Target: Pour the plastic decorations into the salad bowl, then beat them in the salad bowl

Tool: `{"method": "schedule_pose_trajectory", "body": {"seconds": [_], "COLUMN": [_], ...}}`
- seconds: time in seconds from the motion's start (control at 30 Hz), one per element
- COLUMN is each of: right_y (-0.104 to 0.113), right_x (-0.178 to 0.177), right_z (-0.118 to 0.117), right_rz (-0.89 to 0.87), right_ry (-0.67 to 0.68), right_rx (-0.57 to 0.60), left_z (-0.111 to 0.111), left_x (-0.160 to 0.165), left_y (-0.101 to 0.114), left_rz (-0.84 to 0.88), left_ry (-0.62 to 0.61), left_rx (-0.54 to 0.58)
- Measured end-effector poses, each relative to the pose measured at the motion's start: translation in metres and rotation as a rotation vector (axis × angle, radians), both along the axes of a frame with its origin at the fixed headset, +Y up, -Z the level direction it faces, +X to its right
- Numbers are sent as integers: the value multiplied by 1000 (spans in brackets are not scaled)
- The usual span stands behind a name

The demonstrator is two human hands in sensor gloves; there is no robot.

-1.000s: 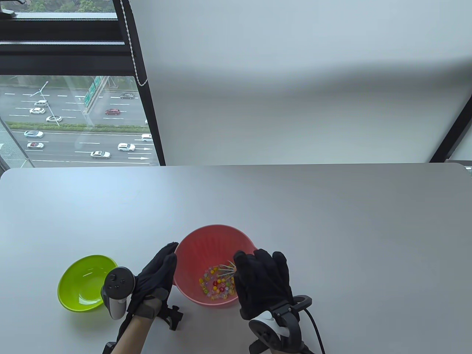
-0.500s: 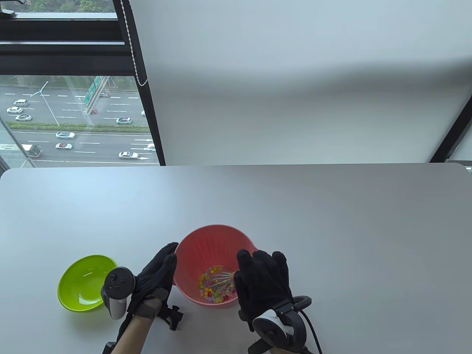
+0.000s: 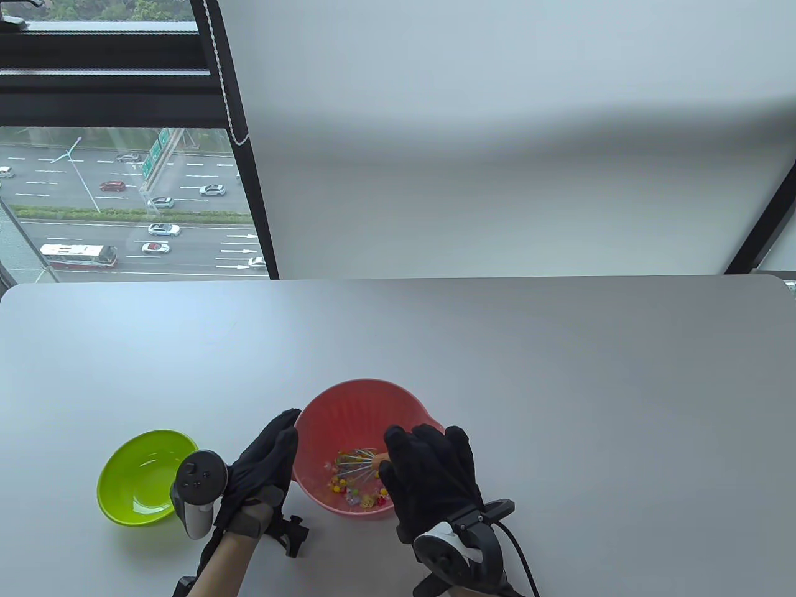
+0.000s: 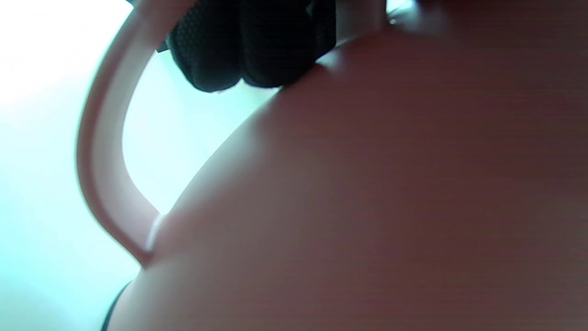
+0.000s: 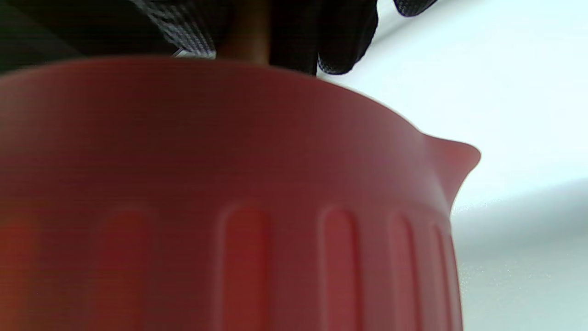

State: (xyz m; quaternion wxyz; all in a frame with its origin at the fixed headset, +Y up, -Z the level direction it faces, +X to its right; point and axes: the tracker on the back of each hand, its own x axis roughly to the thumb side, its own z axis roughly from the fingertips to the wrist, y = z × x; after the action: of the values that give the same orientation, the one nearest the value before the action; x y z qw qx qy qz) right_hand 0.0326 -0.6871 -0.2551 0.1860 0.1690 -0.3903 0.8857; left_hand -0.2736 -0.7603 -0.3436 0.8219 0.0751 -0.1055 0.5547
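- On the table [image 3: 559, 348]: one pink salad bowl [image 3: 348, 410], one green bowl [image 3: 140, 476], one whisk [image 3: 357, 461].
- Plastic decorations [image 3: 354, 488] lie in the salad bowl; too many to count.
- Left hand [image 3: 264, 463] rests straight-fingered against the bowl's side.
- Right hand [image 3: 429, 479] grips the whisk.
- No legible writing.

Pink ribbed plastic salad bowl [image 3: 367, 404] with spout, upright on worktop. Small multicoloured plastic decorations [image 3: 354, 488] scattered across its bottom; wire whisk [image 3: 356, 461] among them.

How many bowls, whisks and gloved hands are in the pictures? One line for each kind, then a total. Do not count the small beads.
Bowls: 2, pink bowl and green bowl
Whisks: 1, whisk in the pink bowl
Hands: 2, left hand and right hand
Total: 5
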Motion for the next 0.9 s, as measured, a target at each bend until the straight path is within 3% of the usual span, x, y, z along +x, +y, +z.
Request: {"method": "schedule_pose_trajectory", "body": {"seconds": [0.47, 0.9], "right_y": [4, 9], "right_x": [3, 15], "right_z": [2, 1], "right_rz": [68, -42], "right_ry": [-54, -48], "right_rx": [71, 55], "left_z": [0, 0], "left_x": [0, 0], "left_y": [0, 0], "left_rz": [0, 0], "left_ry": [0, 0], "left_rx": [0, 0]}}
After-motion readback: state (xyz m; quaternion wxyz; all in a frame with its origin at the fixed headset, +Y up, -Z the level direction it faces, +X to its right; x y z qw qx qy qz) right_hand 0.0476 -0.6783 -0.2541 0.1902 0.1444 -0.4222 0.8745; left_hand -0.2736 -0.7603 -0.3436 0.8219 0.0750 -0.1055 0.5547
